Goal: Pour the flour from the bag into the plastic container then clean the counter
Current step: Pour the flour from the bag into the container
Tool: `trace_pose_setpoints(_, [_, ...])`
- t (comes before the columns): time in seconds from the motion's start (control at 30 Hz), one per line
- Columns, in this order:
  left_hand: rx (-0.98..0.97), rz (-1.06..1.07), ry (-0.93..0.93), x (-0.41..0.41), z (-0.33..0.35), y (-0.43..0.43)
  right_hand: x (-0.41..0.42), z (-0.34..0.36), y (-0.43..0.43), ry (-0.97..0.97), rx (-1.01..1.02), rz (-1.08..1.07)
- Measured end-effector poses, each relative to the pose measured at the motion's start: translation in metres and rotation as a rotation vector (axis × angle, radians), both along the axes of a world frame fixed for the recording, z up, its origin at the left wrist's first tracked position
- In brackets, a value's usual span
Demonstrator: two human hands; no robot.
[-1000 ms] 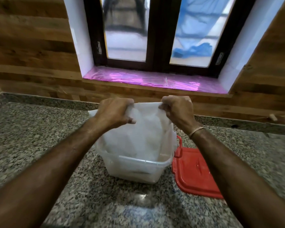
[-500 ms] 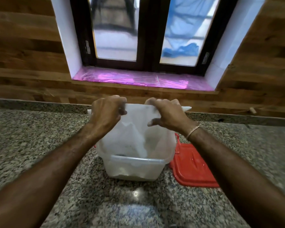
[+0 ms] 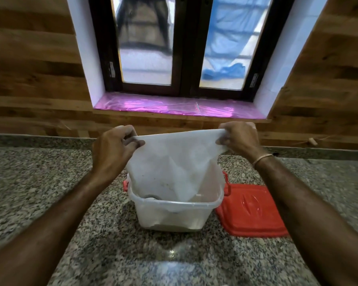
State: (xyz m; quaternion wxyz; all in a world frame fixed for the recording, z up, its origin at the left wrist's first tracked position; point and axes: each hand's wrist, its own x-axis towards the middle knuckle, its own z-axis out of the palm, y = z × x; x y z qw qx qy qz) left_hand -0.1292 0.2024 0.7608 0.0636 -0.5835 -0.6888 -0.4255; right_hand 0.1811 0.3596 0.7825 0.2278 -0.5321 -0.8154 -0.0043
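Note:
A white translucent bag [image 3: 172, 164] hangs upside down over a clear plastic container [image 3: 170, 213] that stands on the granite counter [image 3: 50, 182]. My left hand [image 3: 114, 149] pinches the bag's upper left corner and my right hand [image 3: 238, 139] pinches its upper right corner, stretching the top edge taut between them. The bag's lower end dips inside the container's mouth. A thin layer of pale flour shows through the container's bottom. The bag looks limp and nearly flat.
A red lid [image 3: 250, 211] lies flat on the counter just right of the container. Red latches sit on the container's sides. A wood-panelled wall and a window with a pink-covered sill [image 3: 174, 106] stand behind the counter.
My hands have moved apart and lifted the bag, pulling its top edge wide and taut. The bag now hangs flatter, with less of it inside the container.

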Motion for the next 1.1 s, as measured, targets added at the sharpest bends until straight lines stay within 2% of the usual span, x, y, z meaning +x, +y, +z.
trace_pose_setpoints(0.1, [0.018, -0.046, -0.193, -0.003, -0.008, -0.001, 0.014, -0.005, 0.004, 0.19, -0.127, -0.037])
trace_pose_setpoints(0.23, [-0.034, -0.294, -0.904, 0.002, -0.024, 0.0, 0.024, -0.009, 0.007, 0.548, -0.304, 0.077])
trace_pose_setpoints(0.3, [-0.038, -0.281, -1.108, 0.006, -0.038, 0.0, 0.027, -0.011, 0.009, 0.751, -0.357, 0.189])
trace_pose_setpoints(0.37, [0.026, -0.194, -1.215, 0.007, -0.047, 0.001, 0.028, -0.018, 0.011, 0.955, -0.468, 0.259])
trace_pose_setpoints(0.4, [0.062, -0.157, -1.243, 0.008, -0.048, 0.001, 0.028, -0.025, 0.009, 1.004, -0.558, 0.266])
trace_pose_setpoints(0.5, [0.129, -0.099, -1.222, 0.011, -0.049, 0.001, 0.022, -0.056, 0.005, 0.972, -0.786, 0.263])
trace_pose_setpoints(0.67, [0.247, -0.037, -1.176, 0.025, -0.05, -0.009, 0.005, -0.078, 0.018, 1.027, -0.651, 0.276])
trace_pose_setpoints(0.77, [0.127, -0.04, -1.159, 0.037, -0.061, -0.016, 0.002, -0.065, 0.029, 1.149, -0.67, 0.321])
trace_pose_setpoints(0.83, [0.07, -0.019, -1.187, 0.041, -0.07, -0.018, 0.006, -0.06, 0.04, 1.154, -0.725, 0.401])
trace_pose_setpoints(0.93, [0.164, 0.098, -1.205, 0.039, -0.065, -0.016, 0.012, -0.071, 0.049, 0.951, -0.84, 0.511])
trace_pose_setpoints(1.03, [0.217, 0.148, -1.11, 0.046, -0.057, -0.011, 0.014, -0.098, 0.054, 0.638, -0.668, 0.375])
trace_pose_setpoints(1.1, [0.24, 0.16, -1.094, 0.054, -0.059, -0.013, 0.012, -0.109, 0.06, 0.565, -0.571, 0.314])
